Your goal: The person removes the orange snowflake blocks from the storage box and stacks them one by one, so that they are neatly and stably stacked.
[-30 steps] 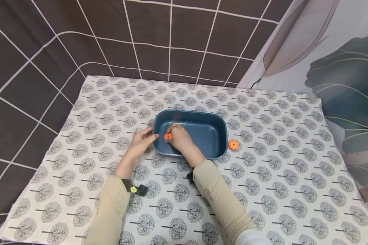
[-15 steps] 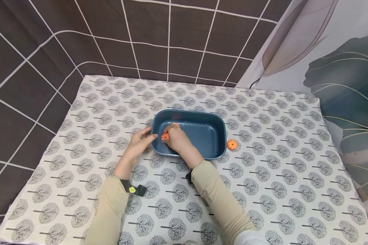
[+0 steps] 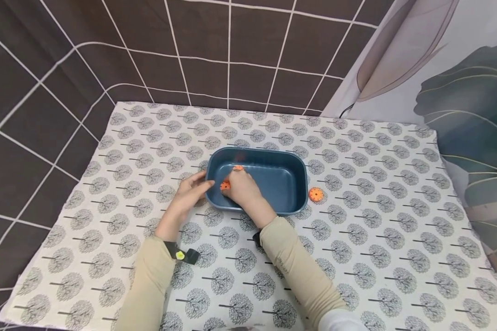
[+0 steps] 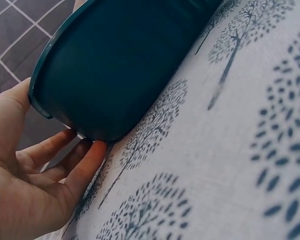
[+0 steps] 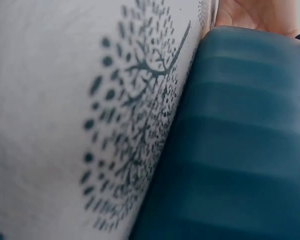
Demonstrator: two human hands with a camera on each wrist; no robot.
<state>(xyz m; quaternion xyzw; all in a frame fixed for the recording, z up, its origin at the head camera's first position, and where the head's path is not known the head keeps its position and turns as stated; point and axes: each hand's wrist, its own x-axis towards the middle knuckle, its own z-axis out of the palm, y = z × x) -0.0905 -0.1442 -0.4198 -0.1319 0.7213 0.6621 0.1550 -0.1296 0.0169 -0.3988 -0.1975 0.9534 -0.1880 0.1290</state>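
Note:
In the head view, a dark blue plastic basin stands on the patterned cloth. My left hand holds its left end: the thumb lies on the rim, and in the left wrist view the fingertips touch the outer wall near the bottom. Inside the basin's left half, my right hand grips a small orange notched disc, partly covered by the fingers. A second orange piece shows just beyond that hand, mostly hidden. The basin's wall hides the right fingers from the right wrist view.
Another orange notched disc lies on the cloth just right of the basin. The tree-print cloth covers the table. A dark gridded curtain hangs behind and at the left, and a pale leaf-print curtain at the right.
My right hand has shifted slightly inside the basin, and its fingers cover more of the orange disc. The left hand and the basin stay in place.

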